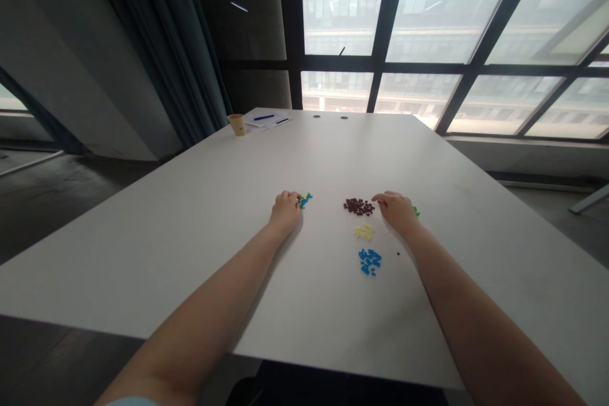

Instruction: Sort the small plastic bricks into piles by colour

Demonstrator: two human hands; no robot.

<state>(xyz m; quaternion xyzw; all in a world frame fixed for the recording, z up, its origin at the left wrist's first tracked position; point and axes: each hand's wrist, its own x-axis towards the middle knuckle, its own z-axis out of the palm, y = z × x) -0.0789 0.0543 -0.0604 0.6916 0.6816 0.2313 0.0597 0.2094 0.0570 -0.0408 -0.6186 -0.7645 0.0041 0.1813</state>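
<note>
Blue-green bricks [305, 200], a loose heap with no long axis, touch my curled left grip [285, 212]; my right grip [396, 210] points inward at dark brown bricks [358, 206]. I can't tell if either holds one.

the left hand [285, 212] partly hides the tiny blue-and-green pieces [305, 200] at its 2 o'clock; the right hand [396, 212] nearly covers a green piece [416, 211] at its 3 o'clock; the far papers [266, 118] are too small to read.

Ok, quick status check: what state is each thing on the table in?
Left hand, curled
Blue-green plastic pieces, small loose cluster
Right hand, curled
Dark brown plastic pieces, loose pile
Pale yellow plastic pieces, loose pile
Bright blue plastic pieces, loose pile
Tan paper cup, upright
</note>
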